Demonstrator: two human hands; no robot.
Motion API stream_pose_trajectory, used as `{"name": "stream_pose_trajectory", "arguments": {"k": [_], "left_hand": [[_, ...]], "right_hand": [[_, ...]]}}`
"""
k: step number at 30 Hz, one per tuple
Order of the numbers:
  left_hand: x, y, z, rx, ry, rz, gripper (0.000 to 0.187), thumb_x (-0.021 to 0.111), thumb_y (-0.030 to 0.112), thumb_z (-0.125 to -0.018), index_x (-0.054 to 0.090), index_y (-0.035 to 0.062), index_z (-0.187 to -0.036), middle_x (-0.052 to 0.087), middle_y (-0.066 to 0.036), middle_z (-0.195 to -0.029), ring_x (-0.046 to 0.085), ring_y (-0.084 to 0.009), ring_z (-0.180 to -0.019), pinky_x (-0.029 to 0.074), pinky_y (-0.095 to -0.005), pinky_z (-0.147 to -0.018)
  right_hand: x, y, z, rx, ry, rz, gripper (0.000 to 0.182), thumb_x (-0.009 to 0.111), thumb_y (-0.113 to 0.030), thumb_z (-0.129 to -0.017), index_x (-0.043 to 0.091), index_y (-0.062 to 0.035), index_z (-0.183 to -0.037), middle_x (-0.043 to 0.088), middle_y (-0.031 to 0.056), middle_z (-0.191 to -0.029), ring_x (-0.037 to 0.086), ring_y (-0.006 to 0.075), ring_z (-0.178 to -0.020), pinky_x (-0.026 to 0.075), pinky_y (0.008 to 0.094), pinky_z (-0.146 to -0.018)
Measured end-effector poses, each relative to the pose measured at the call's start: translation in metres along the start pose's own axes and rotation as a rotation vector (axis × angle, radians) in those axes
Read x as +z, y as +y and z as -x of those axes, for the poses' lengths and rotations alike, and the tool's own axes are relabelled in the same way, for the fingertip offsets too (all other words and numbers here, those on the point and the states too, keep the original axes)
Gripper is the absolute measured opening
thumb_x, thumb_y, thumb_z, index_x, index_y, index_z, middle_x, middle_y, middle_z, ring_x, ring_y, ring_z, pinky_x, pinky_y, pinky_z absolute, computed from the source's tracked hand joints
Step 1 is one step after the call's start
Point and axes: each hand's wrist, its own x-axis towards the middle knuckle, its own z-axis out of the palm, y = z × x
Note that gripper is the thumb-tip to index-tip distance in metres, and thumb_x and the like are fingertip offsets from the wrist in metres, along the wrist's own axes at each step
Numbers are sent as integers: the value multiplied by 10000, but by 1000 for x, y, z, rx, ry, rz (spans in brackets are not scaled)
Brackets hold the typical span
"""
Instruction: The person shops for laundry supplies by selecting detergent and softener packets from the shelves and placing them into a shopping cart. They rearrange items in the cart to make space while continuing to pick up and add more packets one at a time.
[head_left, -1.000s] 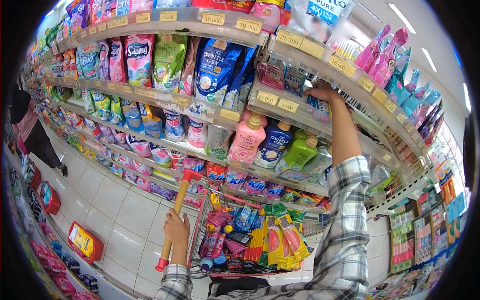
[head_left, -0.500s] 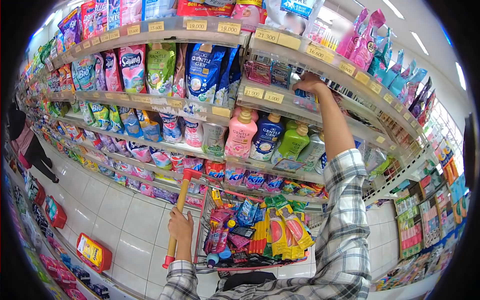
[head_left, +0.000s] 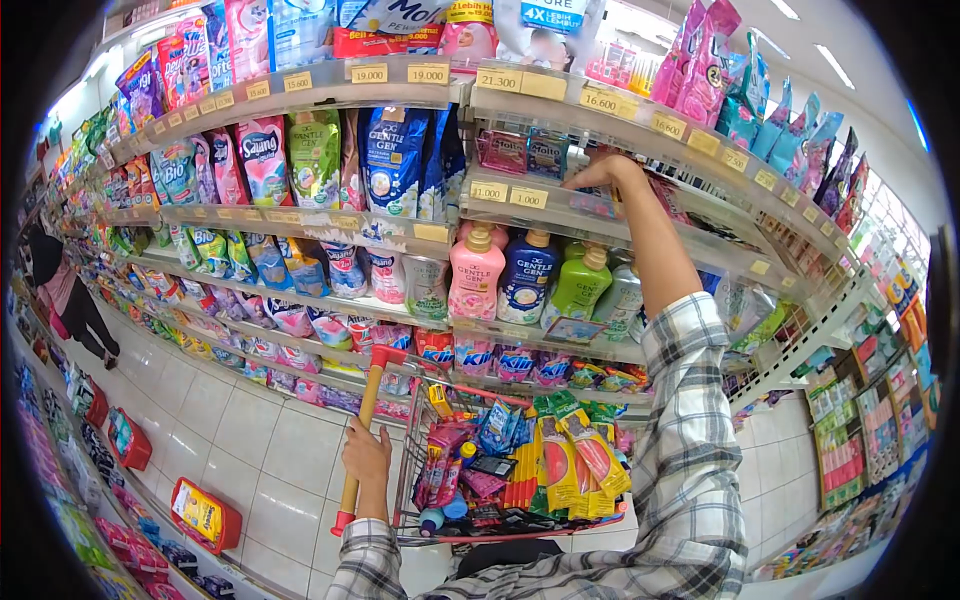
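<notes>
My left hand (head_left: pixel 367 452) is closed around the yellow handle (head_left: pixel 364 420) of a shopping cart (head_left: pixel 412 500). The cart holds heaped goods: yellow-and-green packs (head_left: pixel 562 465), pink pouches (head_left: pixel 440 465) and blue packets (head_left: pixel 500 428). My right hand (head_left: pixel 608 172) reaches into a shelf bay at the upper right, its visible fingers stretched out and apart. Some fingertips are hidden inside the bay. Pink Molto sachets (head_left: pixel 502 152) and blue Molto sachets (head_left: pixel 546 157) stand left of it, above price tags (head_left: pixel 528 197).
Pink, blue and green Gentle Gen bottles (head_left: pixel 528 278) stand below my right arm. Softener pouches (head_left: pixel 395 165) fill the shelves on the left. Red baskets (head_left: pixel 205 515) line the aisle floor at left, and a person (head_left: pixel 75 290) stands farther along.
My right hand has shifted slightly left in the bay and its fingers have spread. The view has moved a little. My left hand stays on the handle.
</notes>
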Motion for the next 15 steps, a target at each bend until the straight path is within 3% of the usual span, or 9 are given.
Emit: {"name": "stream_pose_trajectory", "arguments": {"k": [1,4,5,10,13,15], "left_hand": [[0,1,0,1,10,-3,520,652,440,-797,435,41,-1051,611,-143,-858,656,-328,-664,532,-409,-572],[-2,3,0,-11,-26,8,567,651,429,-798,452,39,-1157,607,-145,-886,658,-319,-695,529,-406,-586],[-2,3,1,-10,-21,7,562,651,432,-798,453,40,-1149,608,-144,-885,658,-320,-694,529,-407,-584],[-7,6,2,-9,-10,1,526,647,447,-799,459,47,-1083,608,-140,-885,661,-322,-692,532,-410,-579],[-7,7,2,-9,18,-23,503,642,455,-803,457,54,-1043,609,-132,-866,662,-316,-678,531,-403,-571],[-6,8,2,-11,13,-39,496,636,460,-806,456,57,-1031,610,-126,-849,660,-311,-663,530,-400,-562]], "right_hand": [[0,0,3,33,-32,-20,971,728,-522,-662,353,-22,-1405,365,189,-1445,443,338,-1267,407,434,-1021],[1,9,-16,-13,-35,6,896,709,-483,-695,377,-31,-1394,386,212,-1424,449,370,-1254,433,462,-981],[0,14,-34,41,-37,9,907,735,-434,-717,320,-8,-1402,396,239,-1400,496,375,-1200,523,482,-825],[3,37,-56,-30,-8,-68,953,696,-435,-744,186,-63,-1459,320,255,-1438,514,364,-1178,509,479,-875],[-5,45,-43,-153,166,-175,905,681,-460,-742,251,-91,-1448,345,259,-1422,518,335,-1181,503,429,-892],[-18,77,-84,-293,373,-124,907,675,-513,-721,298,-95,-1433,369,250,-1413,495,317,-1211,457,397,-955]]}}
